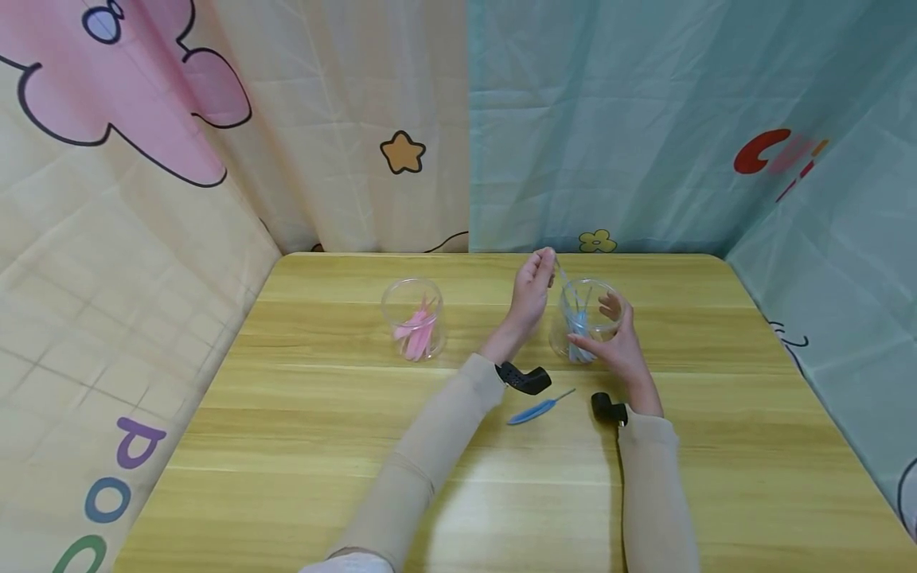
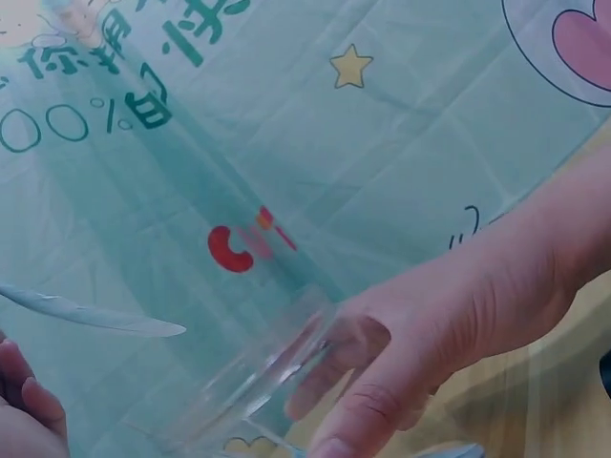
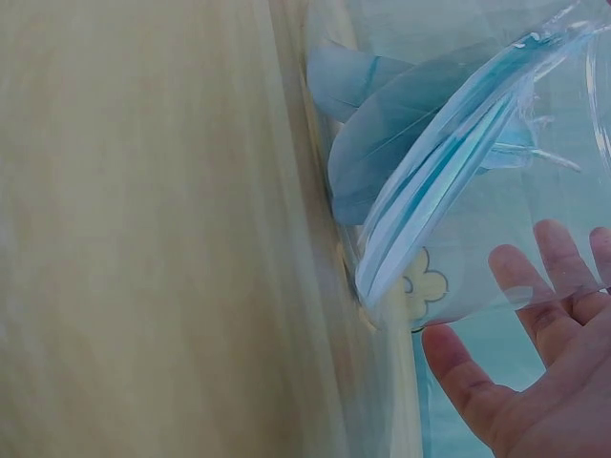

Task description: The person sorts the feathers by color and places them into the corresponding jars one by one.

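My left hand (image 1: 532,288) is raised above the table at the back, just left of a clear jar (image 1: 557,341). It pinches a pale blue feather (image 2: 105,318) by its end, and the vane slants down towards the jar's mouth. With thumb and fingers spread around the jar's side, my right hand (image 1: 620,344) holds it upright. Several blue feathers (image 3: 434,162) lean inside this jar. On the table in front of it lies one darker blue feather (image 1: 533,411), apart from both hands.
Another clear jar (image 1: 388,316) stands to the left, with several pink feathers (image 1: 418,336) inside. The wooden table (image 1: 286,461) ends at printed curtains (image 1: 344,119) behind and at both sides. A black wrist camera (image 1: 526,378) hangs over the tabletop near the loose feather.
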Tool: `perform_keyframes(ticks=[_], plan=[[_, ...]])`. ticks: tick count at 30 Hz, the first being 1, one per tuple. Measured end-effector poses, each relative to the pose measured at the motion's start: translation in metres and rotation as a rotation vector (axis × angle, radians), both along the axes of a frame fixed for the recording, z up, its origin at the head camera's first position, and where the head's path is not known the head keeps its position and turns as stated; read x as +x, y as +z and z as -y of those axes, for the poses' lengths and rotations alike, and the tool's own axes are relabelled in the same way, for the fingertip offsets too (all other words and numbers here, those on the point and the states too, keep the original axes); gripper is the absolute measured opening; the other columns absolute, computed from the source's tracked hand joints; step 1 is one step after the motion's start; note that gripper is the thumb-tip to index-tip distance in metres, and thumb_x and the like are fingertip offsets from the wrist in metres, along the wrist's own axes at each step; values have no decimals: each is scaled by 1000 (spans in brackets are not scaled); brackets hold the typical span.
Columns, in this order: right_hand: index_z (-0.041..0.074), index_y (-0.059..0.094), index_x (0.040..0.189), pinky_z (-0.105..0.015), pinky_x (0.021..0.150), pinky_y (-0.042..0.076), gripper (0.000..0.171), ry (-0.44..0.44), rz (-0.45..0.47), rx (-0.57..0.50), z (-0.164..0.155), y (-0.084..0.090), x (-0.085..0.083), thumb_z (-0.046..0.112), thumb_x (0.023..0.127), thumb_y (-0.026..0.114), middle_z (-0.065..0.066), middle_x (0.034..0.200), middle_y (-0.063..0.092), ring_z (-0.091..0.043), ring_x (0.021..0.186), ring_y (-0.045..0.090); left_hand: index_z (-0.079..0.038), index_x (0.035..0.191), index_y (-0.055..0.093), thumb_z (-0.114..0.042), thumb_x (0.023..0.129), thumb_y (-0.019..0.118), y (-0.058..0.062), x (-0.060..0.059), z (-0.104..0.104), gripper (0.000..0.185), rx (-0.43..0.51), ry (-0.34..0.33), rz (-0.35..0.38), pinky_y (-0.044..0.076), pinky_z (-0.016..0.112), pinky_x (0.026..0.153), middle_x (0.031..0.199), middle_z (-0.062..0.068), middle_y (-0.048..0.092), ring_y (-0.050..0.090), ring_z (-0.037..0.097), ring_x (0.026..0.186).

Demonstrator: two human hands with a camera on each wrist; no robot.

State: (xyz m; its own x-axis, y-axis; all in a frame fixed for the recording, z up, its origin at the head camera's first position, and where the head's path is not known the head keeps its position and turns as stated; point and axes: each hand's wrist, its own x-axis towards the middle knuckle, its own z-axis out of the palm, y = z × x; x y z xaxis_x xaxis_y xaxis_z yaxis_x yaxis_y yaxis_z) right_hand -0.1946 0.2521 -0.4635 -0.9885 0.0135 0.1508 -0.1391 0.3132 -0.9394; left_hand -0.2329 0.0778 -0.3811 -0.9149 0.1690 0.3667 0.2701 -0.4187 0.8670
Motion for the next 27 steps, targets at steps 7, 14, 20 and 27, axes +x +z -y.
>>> perform_keyframes(ticks=[7, 14, 20, 27], plan=[[-1, 9, 145, -64, 103, 18, 95, 11, -19, 12, 12, 24, 15, 6, 79, 76, -26, 146, 21, -45, 133, 20, 9, 98, 47, -11, 104, 37, -24, -5, -11, 23, -12, 36, 5, 34, 21, 70, 82, -1, 41, 38, 23, 82], [1, 9, 146, -64, 103, 17, 94, 12, -16, 24, 12, 26, 16, 6, 80, 76, -25, 146, 21, -43, 134, 19, 11, 105, 49, -7, 102, 39, -26, 9, 0, 20, -92, 47, 1, 39, 20, 80, 94, 1, 49, 45, 6, 88], [0, 9, 146, -64, 104, 15, 94, 13, -27, 13, 12, 27, 15, 5, 79, 76, -25, 146, 22, -43, 134, 19, 13, 109, 48, -8, 102, 42, -49, 2, 11, 23, -144, 52, 14, 37, 20, 74, 91, -4, 47, 43, 10, 84], [1, 10, 146, -63, 104, 15, 94, 11, -20, 7, 11, 24, 14, 5, 79, 76, -23, 147, 22, -42, 134, 19, 3, 102, 60, -16, 97, 55, -75, 10, 25, 20, -418, 43, -23, 35, 20, 64, 80, -3, 48, 43, 9, 72]])
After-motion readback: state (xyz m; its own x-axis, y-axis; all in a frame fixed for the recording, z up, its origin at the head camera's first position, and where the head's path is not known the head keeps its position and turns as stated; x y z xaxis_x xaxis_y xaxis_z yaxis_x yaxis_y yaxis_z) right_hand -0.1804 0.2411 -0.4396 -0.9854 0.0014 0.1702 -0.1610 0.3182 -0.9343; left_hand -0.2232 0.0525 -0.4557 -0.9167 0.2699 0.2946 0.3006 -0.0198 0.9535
